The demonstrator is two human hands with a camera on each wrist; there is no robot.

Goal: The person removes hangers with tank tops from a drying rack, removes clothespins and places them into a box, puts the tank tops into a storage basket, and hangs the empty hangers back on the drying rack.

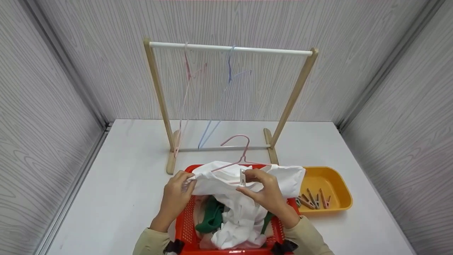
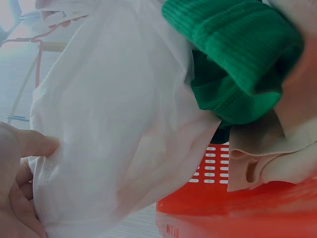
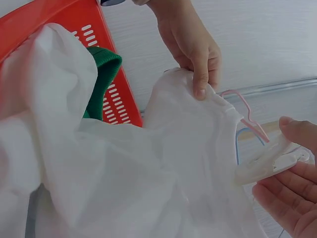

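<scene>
A white garment [image 1: 290, 181] with a pink hanger [image 1: 245, 150] inside its neck is held up over the red basket [image 1: 184, 226]. My left hand [image 1: 176, 193] pinches the garment's left shoulder between thumb and fingers, as the left wrist view also shows. Between the thumb and fingers of my right hand [image 1: 266, 187] is a white clothespin [image 3: 265, 166], at the garment's neckline; whether its jaws bite the cloth I cannot tell. The lower part of the garment hangs down into the basket.
Green cloth [image 2: 237, 49] and beige cloth [image 2: 277, 158] lie in the basket. To the right, a yellow tray [image 1: 344, 202] holds several clothespins [image 1: 311, 201]. Behind stands a rack with a white bar [image 1: 276, 51], bearing a pink hanger [image 1: 187, 67] and a blue hanger [image 1: 229, 69].
</scene>
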